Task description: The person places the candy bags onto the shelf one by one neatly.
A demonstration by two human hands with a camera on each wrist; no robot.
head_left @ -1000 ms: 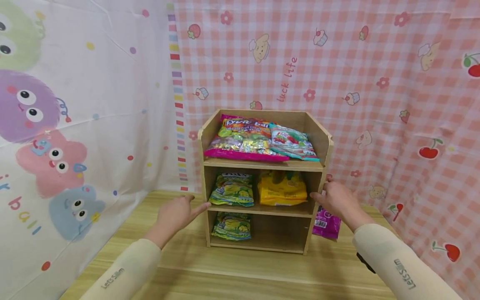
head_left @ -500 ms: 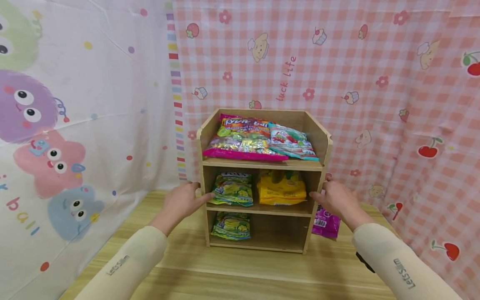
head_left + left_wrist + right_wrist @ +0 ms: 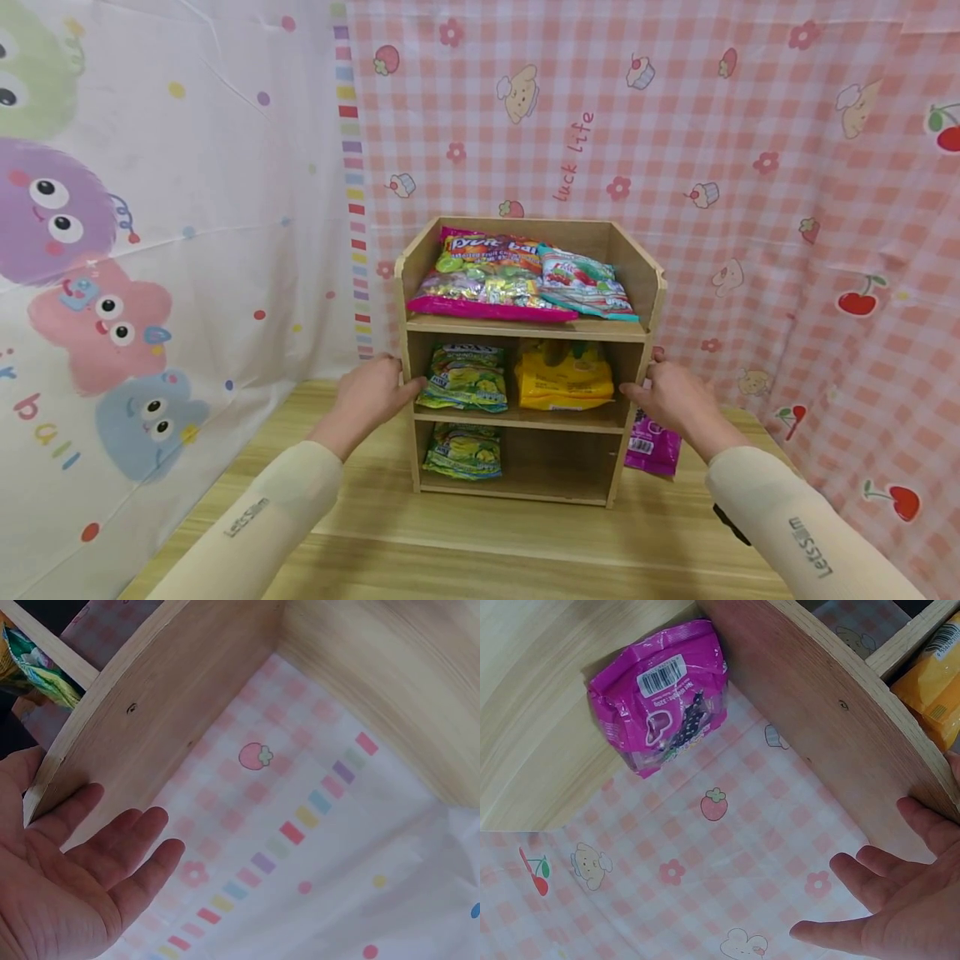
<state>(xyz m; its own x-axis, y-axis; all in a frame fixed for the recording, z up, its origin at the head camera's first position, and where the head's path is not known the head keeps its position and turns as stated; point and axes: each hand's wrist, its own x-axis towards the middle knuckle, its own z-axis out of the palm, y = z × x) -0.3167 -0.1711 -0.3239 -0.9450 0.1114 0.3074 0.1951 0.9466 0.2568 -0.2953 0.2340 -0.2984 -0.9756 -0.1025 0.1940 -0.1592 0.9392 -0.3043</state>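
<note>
A small three-tier wooden shelf (image 3: 525, 332) stands on the table. My left hand (image 3: 366, 393) grips its left side panel, with the thumb over the front edge and a finger on the outer face; the other fingers spread away in the left wrist view. On the opposite side panel, my right hand (image 3: 672, 398) holds the same way. The top tier bears a large pink fruit candy bag (image 3: 487, 279) and a teal-edged candy bag (image 3: 585, 283). Green candy bags lie at left in the middle (image 3: 467, 379) and bottom (image 3: 463, 452) tiers; a yellow bag (image 3: 564, 377) sits middle right.
A purple candy bag (image 3: 664, 694) lies on the table (image 3: 420, 550) just right of the shelf. Pink checked cloth (image 3: 690, 125) hangs behind and at right. White cloth with cartoon figures (image 3: 247, 192) hangs at left.
My left hand has moved up and inward along the left side panel and taken hold of it. My right hand stays on the right panel. The shelf and bags have not visibly moved.
</note>
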